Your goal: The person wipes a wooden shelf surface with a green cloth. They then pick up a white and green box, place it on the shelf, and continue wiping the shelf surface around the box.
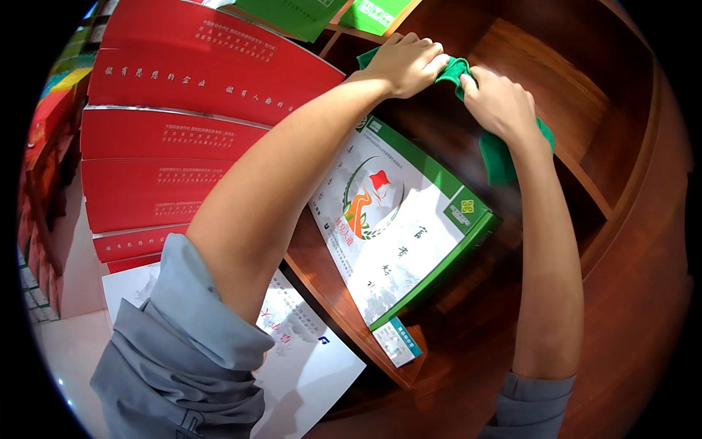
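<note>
A green cloth (455, 70) is stretched between my two hands above the wooden shelving. My left hand (408, 63) grips one end, its fingers curled over the fabric. The other end is in my right hand (499, 101), with a flap of the cloth hanging below the wrist. Beneath my arms a white and green gift box (384, 219) with printed writing and a red and orange emblem stands on a shelf. By its lower corner is a small white and teal label card (397, 342).
Several red boxes (181, 131) are stacked at the left. A white box (307, 373) lies below my left forearm. Green boxes (375, 13) sit at the top. The curved wooden shelf unit (548, 71) has divider boards at the right. Tiled floor (77, 351) shows at lower left.
</note>
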`<state>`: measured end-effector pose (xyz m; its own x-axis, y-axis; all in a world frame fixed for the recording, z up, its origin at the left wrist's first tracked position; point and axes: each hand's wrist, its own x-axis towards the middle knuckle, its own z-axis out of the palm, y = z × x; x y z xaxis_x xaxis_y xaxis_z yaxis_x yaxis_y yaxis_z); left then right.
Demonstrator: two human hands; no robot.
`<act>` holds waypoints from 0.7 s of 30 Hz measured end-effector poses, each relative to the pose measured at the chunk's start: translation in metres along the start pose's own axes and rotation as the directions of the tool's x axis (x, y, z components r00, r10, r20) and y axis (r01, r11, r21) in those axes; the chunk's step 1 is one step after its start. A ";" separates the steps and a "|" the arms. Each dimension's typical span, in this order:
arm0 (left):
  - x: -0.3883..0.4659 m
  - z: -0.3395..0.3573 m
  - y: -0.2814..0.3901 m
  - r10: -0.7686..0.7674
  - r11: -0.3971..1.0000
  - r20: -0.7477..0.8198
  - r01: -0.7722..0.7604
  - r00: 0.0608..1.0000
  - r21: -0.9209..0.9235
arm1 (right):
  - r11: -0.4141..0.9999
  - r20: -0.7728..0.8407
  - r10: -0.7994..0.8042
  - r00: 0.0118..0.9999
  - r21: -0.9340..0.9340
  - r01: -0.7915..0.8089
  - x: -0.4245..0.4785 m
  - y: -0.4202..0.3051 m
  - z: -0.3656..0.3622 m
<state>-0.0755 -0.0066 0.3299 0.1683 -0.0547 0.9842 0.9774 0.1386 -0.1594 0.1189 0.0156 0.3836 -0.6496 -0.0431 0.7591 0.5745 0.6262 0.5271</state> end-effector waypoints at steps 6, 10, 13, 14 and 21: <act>0.000 -0.004 -0.006 -0.013 1.000 0.048 0.014 0.999 -0.027 | 0.998 0.169 0.035 0.985 0.049 -0.044 0.024 -0.004 0.005; 0.000 0.003 -0.006 -0.048 0.998 0.046 0.049 0.998 -0.027 | 1.000 0.141 0.007 0.990 0.026 -0.011 0.019 -0.001 0.007; 0.003 0.000 0.005 -0.118 0.989 0.055 0.122 0.991 -0.081 | 0.997 0.125 -0.008 0.992 0.075 -0.002 0.007 0.011 0.002; 0.004 0.000 0.008 -0.129 0.987 0.052 0.134 0.990 -0.091 | 0.995 0.105 -0.008 0.994 0.098 -0.002 0.003 0.016 0.001; 0.011 -0.013 0.034 -0.161 0.985 0.020 0.162 0.987 -0.061 | 0.986 0.090 0.015 0.996 0.165 -0.030 -0.036 0.049 -0.028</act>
<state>-0.0385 -0.0149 0.3348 0.0065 -0.0560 0.9984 0.9977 0.0676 -0.0027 0.1846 0.0264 0.3925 -0.6830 0.0369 0.7295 0.5039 0.7468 0.4340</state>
